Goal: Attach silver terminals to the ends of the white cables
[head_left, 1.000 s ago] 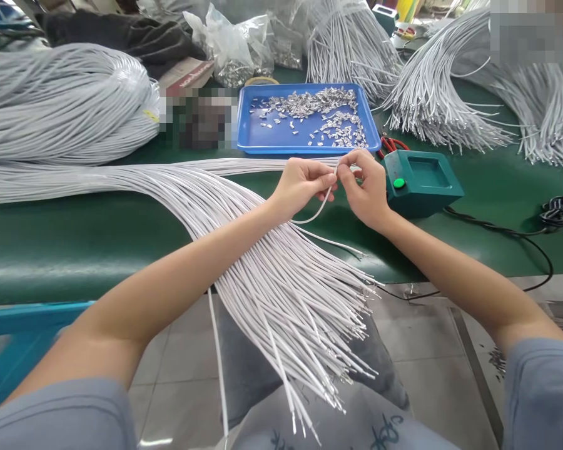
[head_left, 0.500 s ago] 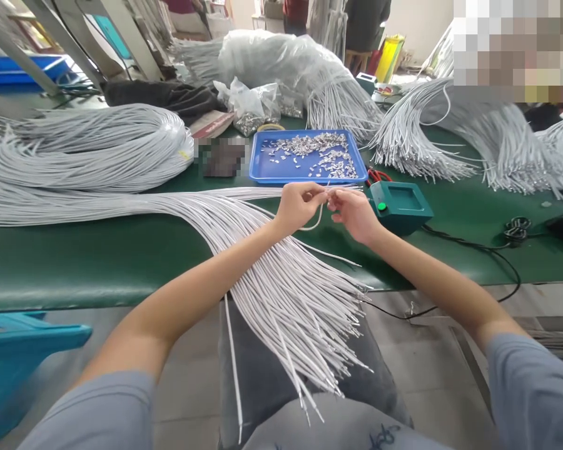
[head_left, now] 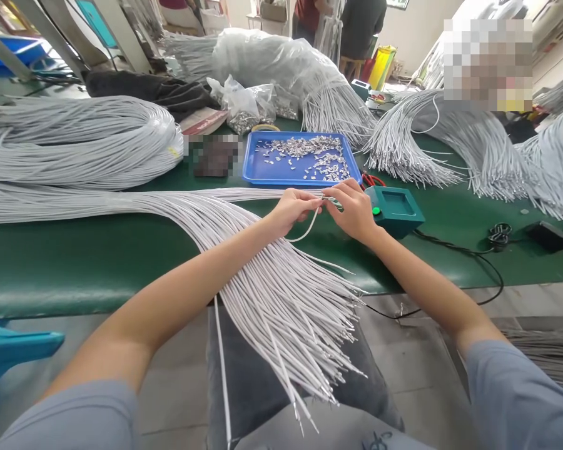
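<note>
Close to the green box, my left hand (head_left: 291,211) is closed in a pinch on a white cable (head_left: 306,234), whose loose length curves down below the fingers. Against its fingertips is my right hand (head_left: 353,209), palm down, thumb and fingers closed around the cable's end. A small shiny bit shows between the two hands; its shape is too small to tell. Under my left forearm a thick bundle of white cables (head_left: 281,300) fans out over the table edge toward my lap. Just behind the hands lies a blue tray (head_left: 272,172) with many small metal pieces.
A green box (head_left: 396,209) with a green button sits right of my hands. Coiled cable bundles (head_left: 89,140) lie left, more (head_left: 408,140) at the right. Behind the tray are a plastic bag of metal parts (head_left: 248,109) and a dark cloth (head_left: 145,90). People stand farther back.
My right hand has turned palm down, its fingers now reaching over the cable end. My left hand still pinches the cable. The whole view has shifted slightly.
</note>
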### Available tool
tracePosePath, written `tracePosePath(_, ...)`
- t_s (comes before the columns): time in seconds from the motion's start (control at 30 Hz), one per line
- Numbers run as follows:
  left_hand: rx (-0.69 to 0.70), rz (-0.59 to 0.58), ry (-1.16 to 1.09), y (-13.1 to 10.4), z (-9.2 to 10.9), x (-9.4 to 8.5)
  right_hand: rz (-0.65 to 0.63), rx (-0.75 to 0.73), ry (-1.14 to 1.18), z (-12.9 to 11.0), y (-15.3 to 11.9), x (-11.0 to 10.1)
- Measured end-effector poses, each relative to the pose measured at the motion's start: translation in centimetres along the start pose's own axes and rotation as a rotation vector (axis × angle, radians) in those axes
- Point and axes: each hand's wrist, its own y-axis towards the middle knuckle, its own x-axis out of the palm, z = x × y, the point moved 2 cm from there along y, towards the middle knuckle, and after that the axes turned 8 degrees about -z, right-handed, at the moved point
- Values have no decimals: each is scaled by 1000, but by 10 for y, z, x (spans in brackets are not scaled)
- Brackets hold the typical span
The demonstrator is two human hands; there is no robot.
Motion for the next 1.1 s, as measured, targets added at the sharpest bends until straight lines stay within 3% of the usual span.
tracePosePath(0.17,-67,-61,-58,0,0,1,-90,59,3,1,4,-4)
tracePosePath(0.3,-37,-72,45,2,-5,1,-114,263,331,-1,5,-5)
tracePosePath(0.37,147,22,300,1,-4,-1,-169,476,722,-6,6,-3)
tracePosePath(0.47,564,212,723,-4,-2,-3,-302,742,1340,-20,6,0)
tracePosePath(0.53,705,256,811,-5,-3,-4,-328,802,1461,-26,8,-3)
tracePosePath(0.6,647,241,736,-2,-6,-6,-281,784,1220,-21,9,-11)
tracePosePath(0.7,404,188,543,6,-11,-9,-251,602,459,-2,11,-30)
tracePosePath(0.8,253,129,469,9,-11,-8,-530,453,-42,16,10,-39)
tracePosePath(0.87,192,102,458,9,-10,-7,-753,406,-179,23,8,-38)
tracePosePath(0.93,142,73,437,8,-10,-6,-883,366,-235,27,6,-33)
tracePosePath(1.1,102,17,393,9,-15,-6,-937,335,-248,37,14,-27)
